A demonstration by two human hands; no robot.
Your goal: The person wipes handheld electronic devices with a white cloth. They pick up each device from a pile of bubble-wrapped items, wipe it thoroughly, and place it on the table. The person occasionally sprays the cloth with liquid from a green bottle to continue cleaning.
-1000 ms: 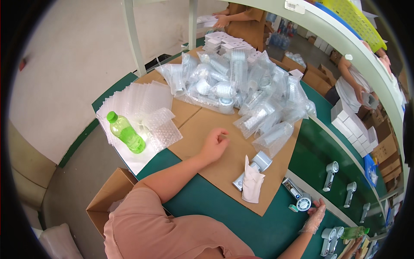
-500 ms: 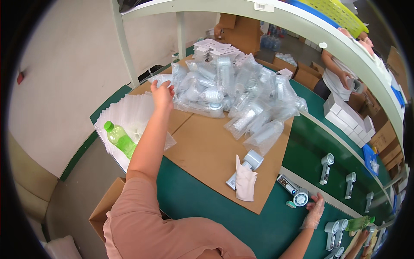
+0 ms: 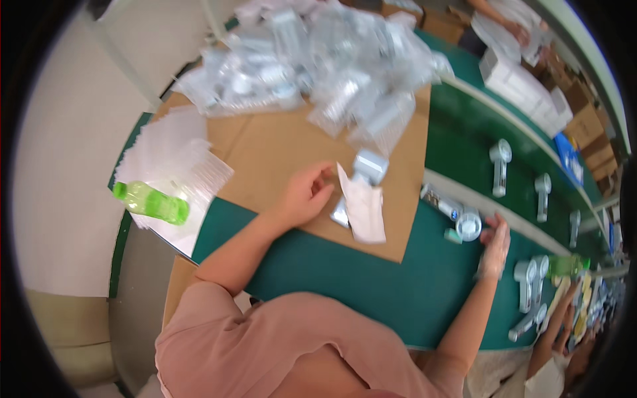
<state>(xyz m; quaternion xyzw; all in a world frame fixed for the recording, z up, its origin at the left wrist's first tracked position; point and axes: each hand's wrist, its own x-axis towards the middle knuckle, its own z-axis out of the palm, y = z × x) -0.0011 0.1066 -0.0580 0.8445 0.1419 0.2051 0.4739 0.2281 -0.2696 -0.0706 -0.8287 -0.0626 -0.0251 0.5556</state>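
Observation:
My left hand (image 3: 308,194) is over the cardboard sheet, fingers loosely curled and apart with nothing seen in them. Just right of it a white cloth (image 3: 365,211) lies across a pale grey-blue handheld fan (image 3: 370,166), hiding its middle. My right hand (image 3: 494,247), in a clear glove, is open beside the round head of another handheld fan (image 3: 468,226); whether the fingertips touch it I cannot tell. A small green-and-white block (image 3: 453,235) lies against that fan. The picture is blurred by motion.
Bagged fans (image 3: 318,60) are heaped at the far side of the cardboard (image 3: 265,149). A green-tinted bottle (image 3: 152,202) lies on a stack of clear bags (image 3: 166,149) at left. Several fans sit along the green belt (image 3: 458,126). Co-workers are at the right, near white boxes (image 3: 521,93).
My left hand has come back from the bagged heap to beside the cloth. My right hand stays by the fan. The whole view has shifted, with the heap now higher in the picture.

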